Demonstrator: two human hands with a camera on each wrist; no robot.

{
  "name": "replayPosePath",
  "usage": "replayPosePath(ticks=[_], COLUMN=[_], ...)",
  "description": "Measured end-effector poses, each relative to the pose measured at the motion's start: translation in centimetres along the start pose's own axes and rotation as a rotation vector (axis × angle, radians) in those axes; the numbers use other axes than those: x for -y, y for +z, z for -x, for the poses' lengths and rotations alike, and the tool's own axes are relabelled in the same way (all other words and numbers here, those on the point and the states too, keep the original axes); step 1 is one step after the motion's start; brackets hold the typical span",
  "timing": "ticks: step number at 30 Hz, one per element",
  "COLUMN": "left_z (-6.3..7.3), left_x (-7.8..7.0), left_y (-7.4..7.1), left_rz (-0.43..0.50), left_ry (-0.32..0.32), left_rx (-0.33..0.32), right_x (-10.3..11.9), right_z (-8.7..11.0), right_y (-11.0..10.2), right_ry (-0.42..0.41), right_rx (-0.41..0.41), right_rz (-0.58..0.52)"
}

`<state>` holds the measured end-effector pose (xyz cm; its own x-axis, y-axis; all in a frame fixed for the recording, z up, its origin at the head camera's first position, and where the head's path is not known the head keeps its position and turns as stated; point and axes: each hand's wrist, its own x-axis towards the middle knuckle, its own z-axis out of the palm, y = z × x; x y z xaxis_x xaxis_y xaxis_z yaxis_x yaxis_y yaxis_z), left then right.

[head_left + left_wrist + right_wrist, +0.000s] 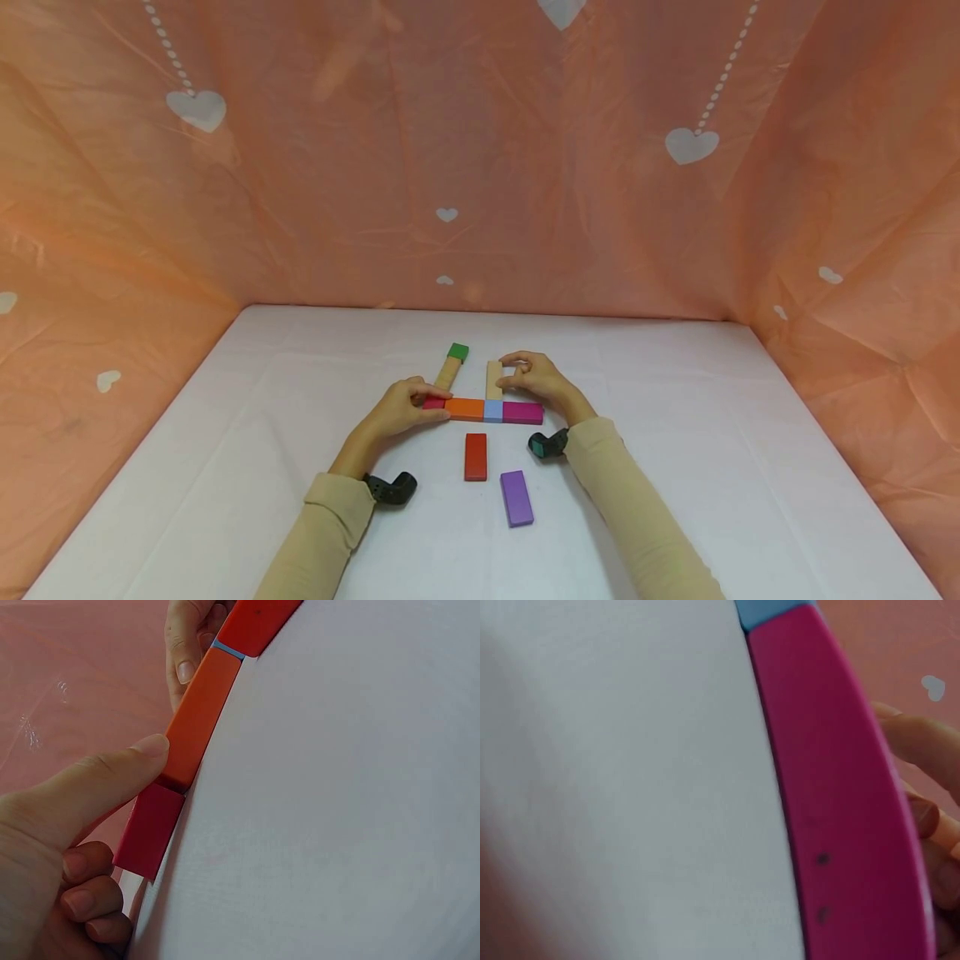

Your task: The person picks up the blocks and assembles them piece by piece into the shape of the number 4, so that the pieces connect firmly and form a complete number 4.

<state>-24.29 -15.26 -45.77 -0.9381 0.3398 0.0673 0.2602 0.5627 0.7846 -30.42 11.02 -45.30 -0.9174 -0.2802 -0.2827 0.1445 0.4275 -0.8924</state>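
Several coloured blocks lie end to end in a row: crimson (434,403), orange (465,409), light blue (492,411) and magenta (522,413). My left hand (401,408) pinches the left end of the orange block, thumb on the near side and index finger on the far side. In the left wrist view the thumb overlaps the joint with the crimson block (149,832). Behind the light blue block stretches a plain wooden block (494,379). My right hand (540,379) touches its right edge with index finger and thumb tips.
Behind the crimson block, another plain wooden block (447,373) slants away, with a green block (459,352) at its far end. A red block (476,457) and a purple block (517,498) lie nearer on the white table (652,392). An orange curtain (480,150) encloses the table.
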Motion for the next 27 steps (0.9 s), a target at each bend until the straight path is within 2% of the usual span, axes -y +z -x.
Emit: replayPosePath(ticks=[13, 20, 27], left_z=[0.14, 0.1, 0.03], left_x=[-0.14, 0.07, 0.21], left_y=[0.03, 0.1, 0.04], left_rz=[0.003, 0.011, 0.009], left_ry=[-0.004, -0.006, -0.003], left_rx=[0.009, 0.009, 0.006], right_x=[0.2, 0.06, 0.12], right_z=[0.66, 0.38, 0.55], right_y=[-0.09, -0.04, -0.34], right_ry=[-0.055, -0.035, -0.062], right_rx=[0.011, -0.008, -0.015], right_rz=[0.002, -0.017, -0.049])
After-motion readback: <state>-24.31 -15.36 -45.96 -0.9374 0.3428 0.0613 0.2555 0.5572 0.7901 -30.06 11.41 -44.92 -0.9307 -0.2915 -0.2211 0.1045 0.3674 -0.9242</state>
